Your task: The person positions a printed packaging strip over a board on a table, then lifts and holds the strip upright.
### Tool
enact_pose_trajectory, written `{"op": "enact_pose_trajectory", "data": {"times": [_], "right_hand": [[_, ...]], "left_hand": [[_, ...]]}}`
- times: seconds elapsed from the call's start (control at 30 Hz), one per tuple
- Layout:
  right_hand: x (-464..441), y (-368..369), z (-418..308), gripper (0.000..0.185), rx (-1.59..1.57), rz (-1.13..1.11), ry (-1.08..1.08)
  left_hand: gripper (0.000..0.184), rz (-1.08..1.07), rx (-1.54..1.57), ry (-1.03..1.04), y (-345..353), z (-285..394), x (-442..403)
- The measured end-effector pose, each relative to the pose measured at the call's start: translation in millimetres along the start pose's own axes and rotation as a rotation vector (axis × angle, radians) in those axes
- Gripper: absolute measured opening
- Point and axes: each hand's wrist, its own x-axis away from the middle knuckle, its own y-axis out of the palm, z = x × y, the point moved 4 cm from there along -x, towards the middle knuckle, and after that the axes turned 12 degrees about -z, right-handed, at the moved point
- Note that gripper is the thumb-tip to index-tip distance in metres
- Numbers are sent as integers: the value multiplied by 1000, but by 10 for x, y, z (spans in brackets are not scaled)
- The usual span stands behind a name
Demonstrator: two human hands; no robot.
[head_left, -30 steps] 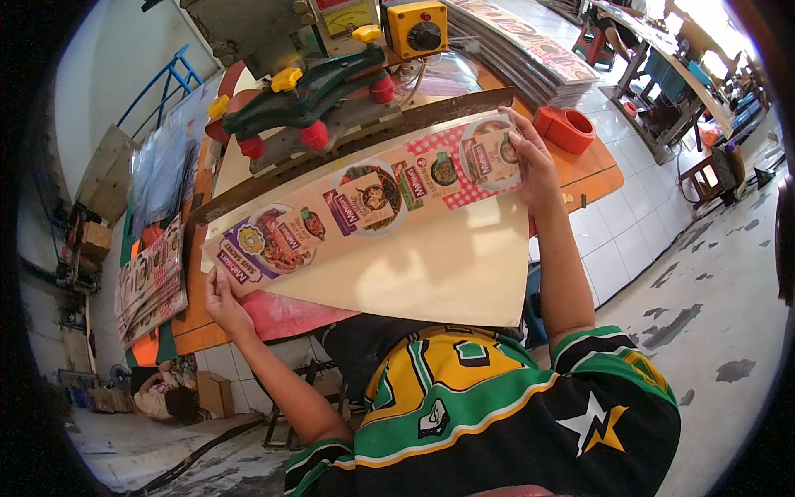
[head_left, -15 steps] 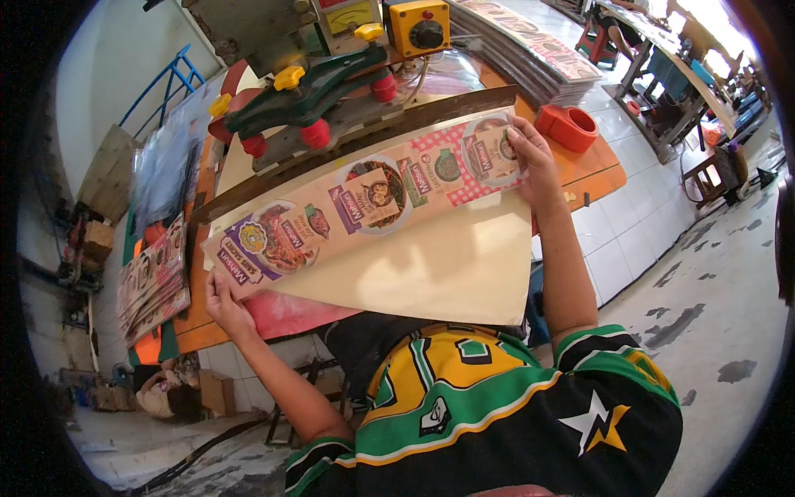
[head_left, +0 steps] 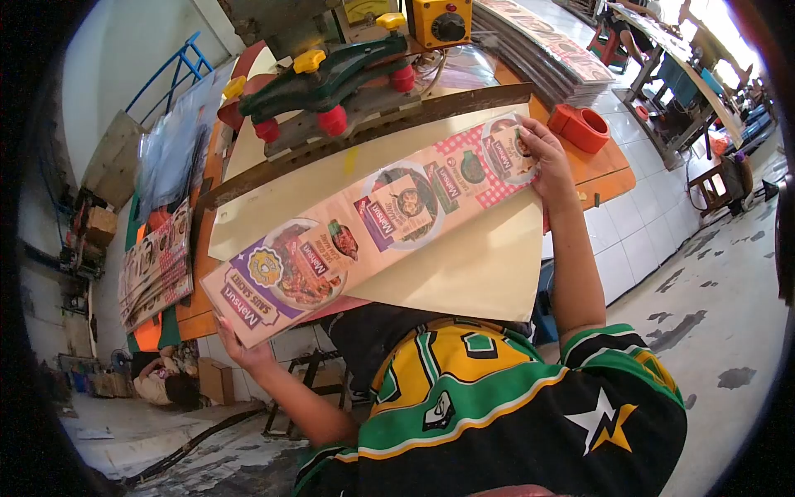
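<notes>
A long printed strip [head_left: 381, 225] with food pictures and "Mahsuri" lettering lies slanted across the view, held at both ends. My left hand [head_left: 243, 346] grips its lower left corner, fingers partly hidden beneath it. At the upper right end, my right hand [head_left: 546, 157] pinches the strip with the thumb underneath or at the edge. Under the strip is a cream sheet [head_left: 472, 257] on the orange table. Just beyond it stands a press with a dark green arm [head_left: 331, 76], red feet and yellow knobs, above a long metal bar [head_left: 364, 137].
Printed strips [head_left: 157, 265] are piled at the left, near clear plastic sheets [head_left: 170, 157]. A red ring-shaped object [head_left: 580, 127] sits on the table's right corner. Behind are a yellow control box [head_left: 443, 26] and another printed stack [head_left: 551, 41]. A person sits at the lower left.
The strip's left end has come away from the metal bar toward my body, with my left hand, so it slants more steeply. My right hand keeps its end. The view has shifted slightly.
</notes>
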Motion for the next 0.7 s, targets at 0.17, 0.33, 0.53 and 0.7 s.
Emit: {"op": "enact_pose_trajectory", "data": {"times": [0.17, 0.33, 0.53, 0.7], "right_hand": [[-53, -5, 30, 34, -4, -57, 34], [-94, -29, 42, 34, -9, -53, 55], [-119, -106, 70, 35, 7, -52, 68], [-100, -119, 97, 34, 4, -65, 123]], "left_hand": [[57, -50, 132, 31, 30, -1, 58], [46, 112, 67, 3, 337, 144, -13], [30, 176, -642, -50, -48, 357, 4], [38, 67, -210, 2, -5, 322, -39]]}}
